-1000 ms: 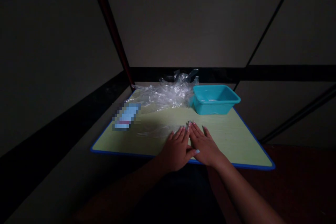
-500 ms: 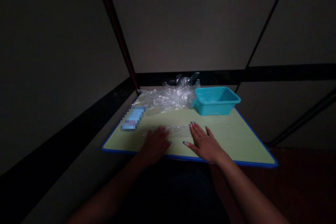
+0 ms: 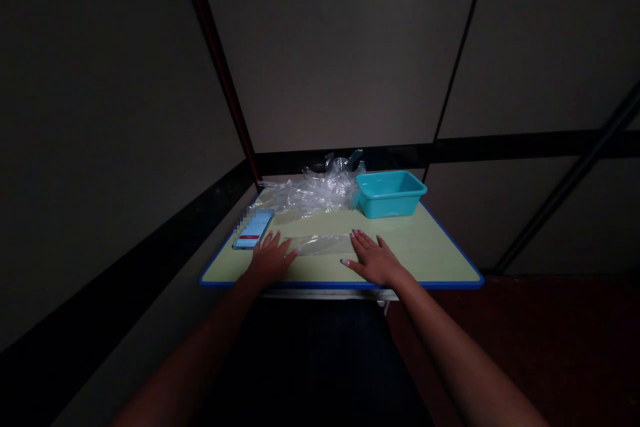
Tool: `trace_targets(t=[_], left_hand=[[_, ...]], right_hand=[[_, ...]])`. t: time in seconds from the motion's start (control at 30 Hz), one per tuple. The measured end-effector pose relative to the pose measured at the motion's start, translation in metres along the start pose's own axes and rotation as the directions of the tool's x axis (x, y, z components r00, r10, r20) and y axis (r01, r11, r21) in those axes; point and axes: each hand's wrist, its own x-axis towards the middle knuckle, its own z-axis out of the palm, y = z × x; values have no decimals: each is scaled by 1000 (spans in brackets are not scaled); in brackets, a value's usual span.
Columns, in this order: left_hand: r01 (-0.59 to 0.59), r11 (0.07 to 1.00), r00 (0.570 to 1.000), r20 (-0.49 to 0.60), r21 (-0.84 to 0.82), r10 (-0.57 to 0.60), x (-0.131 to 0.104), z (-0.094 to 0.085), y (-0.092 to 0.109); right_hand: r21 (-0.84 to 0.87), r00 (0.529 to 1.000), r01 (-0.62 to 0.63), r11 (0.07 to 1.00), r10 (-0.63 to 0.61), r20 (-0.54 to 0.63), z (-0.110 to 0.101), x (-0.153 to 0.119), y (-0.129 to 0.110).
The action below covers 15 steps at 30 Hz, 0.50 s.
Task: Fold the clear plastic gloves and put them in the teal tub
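Note:
A clear plastic bag, laid out in a narrow flat strip, lies across the near half of the table. My left hand rests palm down over its left end with fingers spread. At the other end my right hand lies flat, fingertips on the strip's right edge and thumb pointing left. Both hands are open and grip nothing. The parts of the strip under my palms are hidden.
A heap of crumpled clear plastic bags covers the table's back left. Beside it stands a turquoise basin. A lit phone lies near the left edge. Blue trim borders the pale green tabletop, and walls stand behind and left.
My left hand has slid left along the strip, uncovering more of it, which now looks flatter. The right hand keeps its place at the right end. The camera view has shifted.

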Motion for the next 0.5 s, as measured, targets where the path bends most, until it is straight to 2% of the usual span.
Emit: trace_targets(t=[0.13,0.27,0.4,0.5], left_hand=[[-48,998,998,27,-45,49,14,-9,5],[-23,998,1000,-9,-53,23,21,-24,7],[56,998,992,-117,7,-55,17,-29,15],[-30,998,976,-216,50,40,16,-22,34]], right_hand=[[9,1000,4,1000,-5,12,-2,0,0],[16,1000,7,1000,-7,20,-2,0,0],[36,1000,7,999,-7,19,-1,1,0],[58,1000,2,998,-4,23,1,2,0]])
